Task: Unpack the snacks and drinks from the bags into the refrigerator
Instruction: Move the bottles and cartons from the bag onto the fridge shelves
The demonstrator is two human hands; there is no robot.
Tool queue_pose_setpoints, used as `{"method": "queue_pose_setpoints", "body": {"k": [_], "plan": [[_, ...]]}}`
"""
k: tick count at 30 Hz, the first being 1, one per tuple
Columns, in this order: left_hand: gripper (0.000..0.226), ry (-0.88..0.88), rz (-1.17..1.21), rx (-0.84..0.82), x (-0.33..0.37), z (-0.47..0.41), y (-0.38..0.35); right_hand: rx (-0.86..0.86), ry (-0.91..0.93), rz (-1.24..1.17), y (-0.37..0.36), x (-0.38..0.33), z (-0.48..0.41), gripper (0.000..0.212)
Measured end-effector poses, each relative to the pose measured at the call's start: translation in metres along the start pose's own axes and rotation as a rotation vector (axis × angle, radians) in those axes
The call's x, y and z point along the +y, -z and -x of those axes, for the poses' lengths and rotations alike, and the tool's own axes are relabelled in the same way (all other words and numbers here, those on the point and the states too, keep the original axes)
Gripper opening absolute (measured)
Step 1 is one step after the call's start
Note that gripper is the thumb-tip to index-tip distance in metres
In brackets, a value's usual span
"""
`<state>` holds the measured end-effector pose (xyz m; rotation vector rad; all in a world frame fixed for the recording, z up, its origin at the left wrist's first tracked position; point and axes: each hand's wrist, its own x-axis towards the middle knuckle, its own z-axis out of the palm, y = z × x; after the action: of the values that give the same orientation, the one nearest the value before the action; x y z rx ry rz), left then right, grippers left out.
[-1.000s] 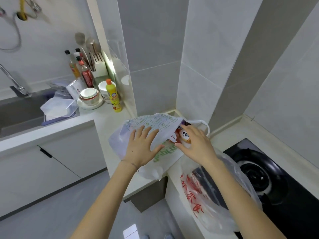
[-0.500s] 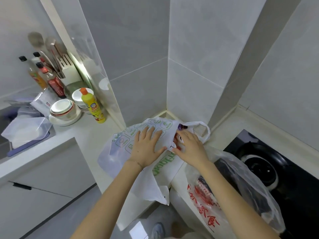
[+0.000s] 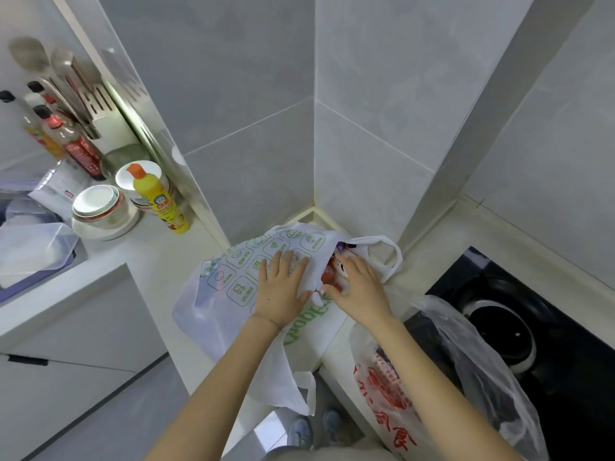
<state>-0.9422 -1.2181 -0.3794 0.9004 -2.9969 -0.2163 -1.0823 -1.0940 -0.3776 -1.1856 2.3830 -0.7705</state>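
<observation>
The left hand (image 3: 283, 289) lies flat on top of the white bag (image 3: 229, 284) in the middle of the frame. Its fingers are straight and slightly spread, pressing the plastic down and gripping nothing. Just to its right, the right hand (image 3: 361, 287) reaches into the bag's open mouth. Its fingertips are sunk among the contents and its thumb lies along the edge of the plastic. I cannot tell whether it has taken hold of anything or only rests there.

The white bag has green printed squares and green lettering. It sits on the pale counter (image 3: 149, 257), in the corner where the grey tiled walls (image 3: 253, 94) meet, and part of it hangs over the counter's front edge toward the bottom of the frame. One loop handle (image 3: 394, 257) stands free to the right of the right hand. Red and white packets (image 3: 327, 276) show inside the mouth, with a dark purple cap above them; their print is too small to read.

At lower right, a clear bag (image 3: 482, 371) with red characters lies beside the white one, under the right forearm. It holds dark things and sits next to the black hob (image 3: 549, 327).

At the left of the frame, a yellow bottle (image 3: 159, 201) with an orange cap stands by stacked bowls (image 3: 96, 207). Sauce bottles (image 3: 76, 144) and a knife block (image 3: 103, 108) stand behind them, and a clear plastic tub (image 3: 33, 247) sits at the left edge.
</observation>
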Motion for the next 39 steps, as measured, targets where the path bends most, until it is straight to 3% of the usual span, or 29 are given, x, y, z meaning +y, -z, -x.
{"method": "queue_pose_setpoints", "body": {"k": [3, 6, 8, 10, 15, 18, 22, 27, 35, 39], "plan": [[0.075, 0.013, -0.007, 0.017, -0.012, -0.004, 0.002, 0.027, 0.009, -0.062, -0.002, -0.005, -0.008, 0.067], [0.057, -0.004, 0.005, 0.059, -0.023, -0.009, -0.002, 0.022, -0.045, -0.079, -0.002, -0.017, -0.014, 0.043], [0.068, 0.013, 0.045, 0.052, -0.019, -0.011, -0.005, -0.042, -0.136, -0.139, -0.006, -0.023, -0.018, 0.03], [0.074, -0.001, 0.047, 0.047, -0.014, -0.012, -0.012, -0.099, -0.191, -0.18, -0.012, -0.025, -0.022, 0.025], [0.056, -0.018, 0.058, 0.122, -0.014, -0.01, -0.025, -0.083, -0.229, -0.305, -0.02, -0.028, -0.033, 0.008], [0.052, 0.0, 0.068, 0.193, -0.016, -0.011, -0.023, -0.033, -0.203, -0.377, -0.022, -0.038, -0.038, 0.013], [0.043, -0.047, 0.052, 0.201, -0.016, -0.013, -0.023, 0.0, -0.173, -0.34, -0.024, -0.044, -0.043, 0.004], [0.038, -0.032, 0.05, 0.241, -0.014, -0.015, -0.02, -0.021, -0.187, -0.33, -0.025, -0.042, -0.042, 0.023], [0.037, -0.173, 0.183, 0.356, -0.056, -0.02, 0.022, 0.039, 0.087, -0.224, -0.021, -0.044, -0.043, 0.04], [0.048, -0.173, 0.212, 0.363, -0.07, -0.02, 0.027, 0.087, 0.2, -0.191, -0.026, -0.045, -0.05, 0.041]]}}
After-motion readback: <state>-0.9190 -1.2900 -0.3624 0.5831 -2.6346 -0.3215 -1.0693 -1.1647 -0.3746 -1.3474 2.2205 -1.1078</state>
